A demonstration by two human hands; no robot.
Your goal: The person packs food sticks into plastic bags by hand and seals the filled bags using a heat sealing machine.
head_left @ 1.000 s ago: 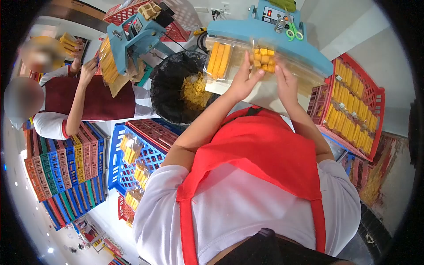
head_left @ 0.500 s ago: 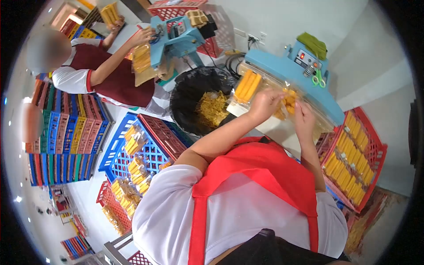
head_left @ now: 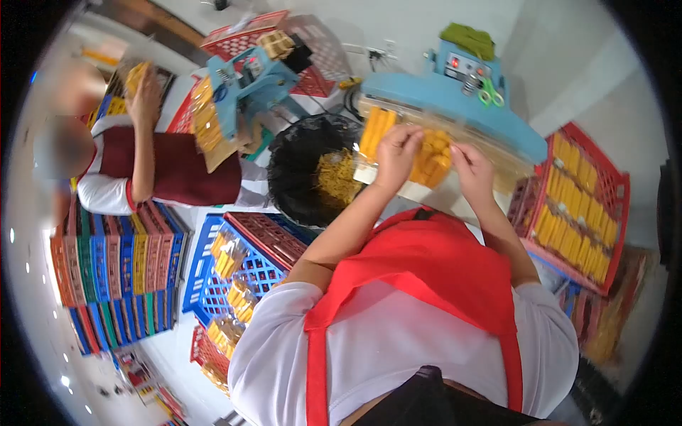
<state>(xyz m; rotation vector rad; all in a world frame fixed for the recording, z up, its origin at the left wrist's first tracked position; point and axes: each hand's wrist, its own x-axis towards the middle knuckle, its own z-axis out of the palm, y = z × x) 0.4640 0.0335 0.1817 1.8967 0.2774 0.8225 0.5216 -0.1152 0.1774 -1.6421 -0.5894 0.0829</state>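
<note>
My left hand [head_left: 398, 155] and my right hand [head_left: 472, 169] pinch opposite sides of a clear plastic bag of yellow sticks [head_left: 430, 162]. The stick ends face the blue bag sealer [head_left: 462, 113]. Both hands are closed at the fingertips, in front of the sealer's long bar. Just left of my left hand, another bag of yellow sticks [head_left: 376, 132] lies at the sealer's front ledge. Green-handled scissors [head_left: 490, 94] hang on the sealer, below a folded green cloth [head_left: 467, 40].
A black-lined bin [head_left: 284, 167] with yellow scraps stands to the left. Filled bags lie in a blue crate [head_left: 201, 273] at left and a red crate [head_left: 616, 213] at right. A co-worker in a maroon apron [head_left: 186, 170] stands by a second sealer [head_left: 238, 96]. Crates [head_left: 117, 259] are stacked behind.
The view has shifted. My hands have spread slightly apart, and the bag between them shows more fully. The co-worker's hand has left the second sealer.
</note>
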